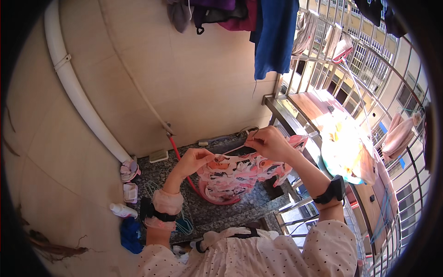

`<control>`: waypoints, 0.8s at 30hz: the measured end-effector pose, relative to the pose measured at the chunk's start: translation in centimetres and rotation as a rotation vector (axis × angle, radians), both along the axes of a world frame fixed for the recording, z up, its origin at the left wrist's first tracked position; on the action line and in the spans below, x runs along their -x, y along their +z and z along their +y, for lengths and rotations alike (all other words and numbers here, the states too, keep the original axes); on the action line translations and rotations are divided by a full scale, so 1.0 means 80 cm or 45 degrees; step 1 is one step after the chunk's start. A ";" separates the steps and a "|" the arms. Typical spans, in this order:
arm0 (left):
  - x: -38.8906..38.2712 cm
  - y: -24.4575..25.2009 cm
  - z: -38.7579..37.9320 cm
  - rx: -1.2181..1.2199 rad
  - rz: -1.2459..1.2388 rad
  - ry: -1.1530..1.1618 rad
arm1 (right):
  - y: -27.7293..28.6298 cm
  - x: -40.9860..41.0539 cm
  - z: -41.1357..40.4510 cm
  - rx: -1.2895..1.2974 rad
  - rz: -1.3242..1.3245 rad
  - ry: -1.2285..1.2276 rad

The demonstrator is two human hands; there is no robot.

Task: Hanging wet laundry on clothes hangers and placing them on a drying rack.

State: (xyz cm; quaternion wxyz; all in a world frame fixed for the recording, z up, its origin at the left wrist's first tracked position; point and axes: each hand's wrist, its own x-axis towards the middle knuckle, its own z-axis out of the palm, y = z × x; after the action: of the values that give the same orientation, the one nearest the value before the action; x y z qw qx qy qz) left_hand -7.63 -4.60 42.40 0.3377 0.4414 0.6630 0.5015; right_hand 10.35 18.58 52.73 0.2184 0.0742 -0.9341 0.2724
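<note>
A pink and white patterned cloth garment (232,176) hangs spread between my two hands over a speckled stone counter (211,218). My left hand (195,162) pinches its upper edge at the left corner. Higher and to the right, my right hand (268,142) has thumb and fingers closed on a thin pale strip (234,150) that runs towards the left hand. Whether this strip is a strap or a hanger arm I cannot tell. The garment's far right part passes behind my right forearm. A red hose (175,149) curves down from a wall pipe and runs behind the cloth.
Teal wire hangers (185,225) lie at the counter's left, near a white bottle (123,210) and a blue cloth (130,235). A brush (204,142) rests by the wall. Clothes (275,38) hang above. On the right, a sunlit plastic bag (346,152) sits on a wooden board beside window bars.
</note>
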 end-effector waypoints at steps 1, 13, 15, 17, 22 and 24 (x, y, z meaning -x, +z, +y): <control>-0.003 -0.001 0.000 -0.066 -0.013 0.144 | 0.000 -0.002 -0.001 0.016 -0.075 -0.028; -0.002 0.010 -0.027 -0.439 0.205 0.292 | 0.023 -0.006 -0.004 0.289 -0.078 -0.164; 0.004 0.004 -0.029 -0.441 0.179 0.243 | 0.024 -0.005 -0.002 0.312 -0.140 -0.169; 0.011 -0.001 -0.027 -0.582 0.401 0.343 | 0.018 -0.010 0.009 0.319 -0.196 -0.178; 0.034 -0.006 -0.036 -0.720 0.329 0.510 | -0.014 -0.059 0.075 -0.121 -0.110 -0.085; 0.051 -0.005 -0.041 -0.778 0.218 0.516 | -0.024 -0.078 0.104 -0.013 -0.247 -0.059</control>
State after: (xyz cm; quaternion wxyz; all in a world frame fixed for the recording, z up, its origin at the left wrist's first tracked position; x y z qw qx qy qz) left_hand -11.67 -7.88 41.98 0.0277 0.4219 0.5825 0.6942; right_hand 16.59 26.88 50.80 0.1328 0.0271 -0.9537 0.2685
